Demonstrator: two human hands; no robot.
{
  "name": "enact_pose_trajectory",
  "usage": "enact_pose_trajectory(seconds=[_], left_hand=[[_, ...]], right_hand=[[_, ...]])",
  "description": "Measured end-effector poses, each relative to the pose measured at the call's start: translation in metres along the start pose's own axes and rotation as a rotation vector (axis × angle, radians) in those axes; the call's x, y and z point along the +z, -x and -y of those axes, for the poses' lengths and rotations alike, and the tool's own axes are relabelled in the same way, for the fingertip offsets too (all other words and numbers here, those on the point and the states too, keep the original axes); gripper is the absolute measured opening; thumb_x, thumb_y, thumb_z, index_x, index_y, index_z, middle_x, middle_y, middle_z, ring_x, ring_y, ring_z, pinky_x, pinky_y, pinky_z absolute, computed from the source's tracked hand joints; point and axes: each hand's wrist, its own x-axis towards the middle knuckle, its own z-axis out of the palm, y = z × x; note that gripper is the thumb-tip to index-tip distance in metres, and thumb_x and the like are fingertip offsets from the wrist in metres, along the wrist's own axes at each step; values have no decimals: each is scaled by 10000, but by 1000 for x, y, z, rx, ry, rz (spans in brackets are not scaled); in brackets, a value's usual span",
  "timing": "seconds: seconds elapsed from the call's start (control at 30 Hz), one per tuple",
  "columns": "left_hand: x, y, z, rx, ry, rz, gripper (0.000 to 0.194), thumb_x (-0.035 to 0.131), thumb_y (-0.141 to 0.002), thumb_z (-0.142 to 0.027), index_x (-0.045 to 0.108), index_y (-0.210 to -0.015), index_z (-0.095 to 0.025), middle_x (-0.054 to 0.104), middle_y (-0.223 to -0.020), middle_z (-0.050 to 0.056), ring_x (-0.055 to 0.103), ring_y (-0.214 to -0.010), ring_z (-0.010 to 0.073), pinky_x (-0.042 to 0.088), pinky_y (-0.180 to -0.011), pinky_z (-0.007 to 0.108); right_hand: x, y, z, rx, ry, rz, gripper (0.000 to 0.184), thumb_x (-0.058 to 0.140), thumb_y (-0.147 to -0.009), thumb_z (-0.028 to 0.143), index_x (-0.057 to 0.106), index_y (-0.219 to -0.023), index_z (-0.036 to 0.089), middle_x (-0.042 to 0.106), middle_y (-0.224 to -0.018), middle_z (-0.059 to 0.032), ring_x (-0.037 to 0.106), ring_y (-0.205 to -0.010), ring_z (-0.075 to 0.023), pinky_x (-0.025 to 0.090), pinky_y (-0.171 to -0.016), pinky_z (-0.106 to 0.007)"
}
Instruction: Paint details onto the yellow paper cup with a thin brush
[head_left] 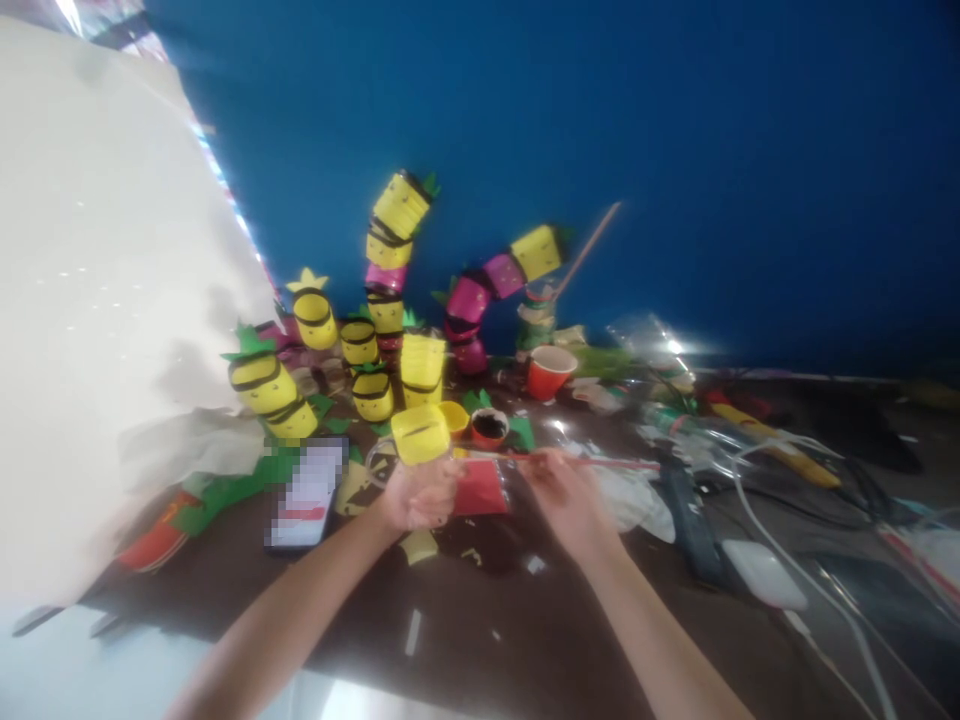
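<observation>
My left hand [424,495] is closed round the lower part of a yellow paper cup [420,436] with a dark mark on its side. To its right, my right hand [562,490] pinches a thin reddish stick [615,463] lying nearly level. The stick's left end reaches toward my left hand; its tip is too blurred to tell. Just behind the hands stands a small cup with black stuff inside [490,427], beside a yellow cup [453,416]. A red sheet [481,487] lies on the table between my hands.
Stacked yellow and magenta cups with black bands [386,250] stand at the back by the blue wall. A phone [309,495] lies left, near a red cup [156,530] on its side. Another red cup [551,372] stands behind. Cables [810,580] and a white mouse-like object [763,573] are right.
</observation>
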Motion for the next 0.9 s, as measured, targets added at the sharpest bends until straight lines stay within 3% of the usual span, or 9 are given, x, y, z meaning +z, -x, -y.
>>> enact_pose_trajectory(seconds=[0.13,0.33,0.5,0.67,0.9], left_hand=[[-3,2,3,-65,-70,85,240,515,-839,-299,644,-854,-98,328,-332,-85,93,-253,39,125,-259,144],[-7,3,6,-138,-130,74,236,521,-828,-314,629,-835,-105,350,-333,-70,161,-247,58,167,-269,158],[-16,3,9,-240,-87,89,180,546,-804,-264,629,-760,-110,258,-311,-93,116,-236,49,97,-256,166],[-14,5,7,-200,-121,93,145,563,-800,-257,611,-753,-128,286,-331,-92,153,-240,44,136,-273,156],[-7,6,5,-188,-143,112,204,528,-826,-279,630,-791,-105,302,-317,-83,136,-241,45,150,-269,151]], right_hand=[[3,2,-3,61,20,14,258,832,-594,447,736,-684,226,693,-675,-5,629,-637,-126,542,-654,-247],[3,2,-6,55,121,72,283,772,-667,486,720,-681,209,664,-654,-13,617,-631,-136,541,-682,-272],[2,-1,-8,65,110,39,278,766,-680,472,721,-693,198,693,-704,-25,631,-660,-138,537,-710,-272],[-1,-4,-7,27,39,-38,266,814,-622,456,721,-660,209,686,-670,-8,629,-640,-128,541,-669,-250],[3,2,-8,32,107,29,277,789,-648,481,722,-684,215,692,-673,-18,634,-625,-145,557,-683,-292]])
